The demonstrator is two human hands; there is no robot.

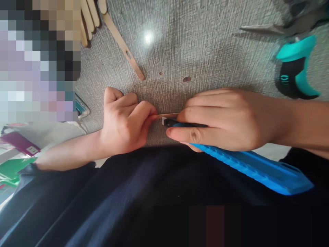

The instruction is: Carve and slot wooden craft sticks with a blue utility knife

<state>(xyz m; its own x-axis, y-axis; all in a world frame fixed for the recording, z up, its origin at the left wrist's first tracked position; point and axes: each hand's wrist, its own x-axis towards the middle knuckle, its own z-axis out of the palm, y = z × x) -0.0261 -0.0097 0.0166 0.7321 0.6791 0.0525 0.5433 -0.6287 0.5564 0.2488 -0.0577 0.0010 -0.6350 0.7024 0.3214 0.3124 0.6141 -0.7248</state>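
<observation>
My left hand (125, 121) is closed, pinching one end of a thin wooden stick (167, 115) between thumb and forefinger. My right hand (221, 118) is wrapped around a blue utility knife (246, 165), its handle pointing down to the right. The knife's short blade tip shows beside the stick, between my two hands; whether it touches the wood I cannot tell. The stick's other end is hidden by my right fingers. Above my left hand, a wooden craft stick (119, 39) with a small slot cut near its end lies on the textured grey table (205, 44).
Several more craft sticks (89, 19) lie at the upper left. Pliers with pointed jaws (267, 30) and teal-and-black handles rest at the upper right. Two dark marks (186, 79) show on the table. A purple socket block (22, 144) stands at the far left.
</observation>
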